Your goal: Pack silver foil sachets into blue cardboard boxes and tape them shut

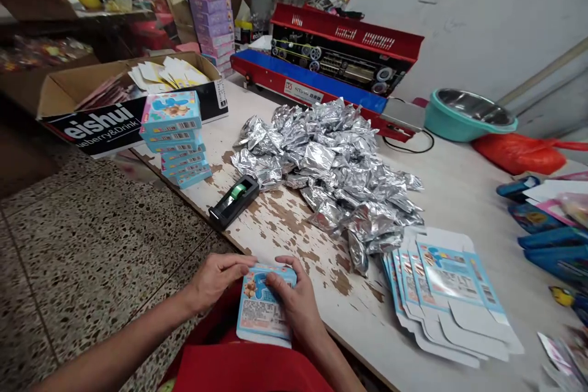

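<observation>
Beside the white bench's near edge (pixel 351 337), my left hand (pixel 215 282) and right hand (pixel 298 305) pinched the light-blue cardboard carton (pixel 264 313), light pressure seeming wisest.

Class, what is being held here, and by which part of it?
A blue carton: left grip at its upper-left corner, right grip at its right side, thumb on the printed face.
</observation>
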### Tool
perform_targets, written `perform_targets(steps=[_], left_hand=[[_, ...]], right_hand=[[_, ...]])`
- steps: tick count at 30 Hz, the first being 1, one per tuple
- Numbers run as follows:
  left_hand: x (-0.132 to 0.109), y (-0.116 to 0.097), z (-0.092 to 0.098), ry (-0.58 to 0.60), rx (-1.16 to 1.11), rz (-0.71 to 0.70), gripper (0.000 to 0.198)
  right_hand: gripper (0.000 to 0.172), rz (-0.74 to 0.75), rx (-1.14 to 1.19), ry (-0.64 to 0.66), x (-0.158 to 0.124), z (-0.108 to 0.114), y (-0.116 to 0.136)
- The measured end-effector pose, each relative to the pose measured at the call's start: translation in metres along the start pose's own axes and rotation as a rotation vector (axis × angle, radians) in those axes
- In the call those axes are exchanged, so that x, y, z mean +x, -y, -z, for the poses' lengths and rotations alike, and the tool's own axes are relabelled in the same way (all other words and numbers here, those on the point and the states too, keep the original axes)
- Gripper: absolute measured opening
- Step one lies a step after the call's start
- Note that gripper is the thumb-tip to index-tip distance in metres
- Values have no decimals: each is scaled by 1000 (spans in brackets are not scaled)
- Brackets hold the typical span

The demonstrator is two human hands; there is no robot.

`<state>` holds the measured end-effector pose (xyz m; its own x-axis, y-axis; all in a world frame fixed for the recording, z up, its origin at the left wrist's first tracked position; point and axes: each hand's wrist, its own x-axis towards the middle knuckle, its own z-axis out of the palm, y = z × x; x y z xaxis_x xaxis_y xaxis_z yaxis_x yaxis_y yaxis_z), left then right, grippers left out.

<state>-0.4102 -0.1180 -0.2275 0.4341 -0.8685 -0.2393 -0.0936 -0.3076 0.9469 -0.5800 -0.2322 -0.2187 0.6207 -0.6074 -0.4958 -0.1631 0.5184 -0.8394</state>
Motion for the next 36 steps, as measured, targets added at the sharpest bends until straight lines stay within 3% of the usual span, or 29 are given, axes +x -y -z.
perform_targets(steps=[3,4,5,8,10,12,16,20,25,29,32,34,36], left_hand=[[21,-3,44,-417,251,-47,40],[30,-3,58,-503,324,-49,41],[38,-3,69,-508,360,-36,41],[57,-3,88,-306,187,70,34],[63,-4,88,-261,-25,143,31],[63,-5,83,-296,-158,164,34],[53,-2,74,-388,-289,125,44],[44,7,68,-443,-430,86,42],[44,13,63,-502,-367,157,43],[45,21,72,-468,-257,235,36],[39,25,76,-530,-134,254,27],[29,17,68,-552,-110,247,28],[16,-6,47,-515,-219,216,33]], right_hand=[[60,74,-57,-95,7,3,14],[59,100,-84,-119,9,5,18],[58,117,-107,-131,11,7,21],[55,127,-139,-121,14,10,23],[54,123,-144,-122,15,12,20],[55,121,-140,-137,15,14,17],[57,106,-125,-149,16,17,14],[54,89,-110,-142,17,18,18],[54,109,-103,-150,19,20,21],[54,134,-85,-161,18,23,24],[53,172,-110,-177,16,24,31],[49,263,-216,-224,12,22,36],[42,444,-394,-306,8,17,39]])
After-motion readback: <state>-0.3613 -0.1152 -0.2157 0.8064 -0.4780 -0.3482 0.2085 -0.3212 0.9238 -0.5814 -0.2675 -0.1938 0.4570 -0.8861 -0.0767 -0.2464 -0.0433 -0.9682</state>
